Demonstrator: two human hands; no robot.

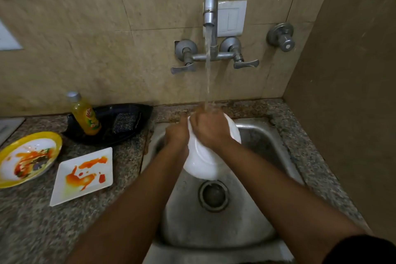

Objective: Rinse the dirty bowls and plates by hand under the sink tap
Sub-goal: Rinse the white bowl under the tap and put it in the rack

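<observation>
Both hands (209,129) grip white bowl (203,161)

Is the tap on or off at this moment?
On. A stream of water runs from the tap spout onto the right hand holding the white bowl.

You're standing at a home kitchen sink.
You can see a steel sink (263,135) set in a speckled granite counter (128,156), a wall tap (211,6) running on beige tiles (85,28), sauce-smeared plates (83,174), and a dish-soap bottle (84,113).
</observation>
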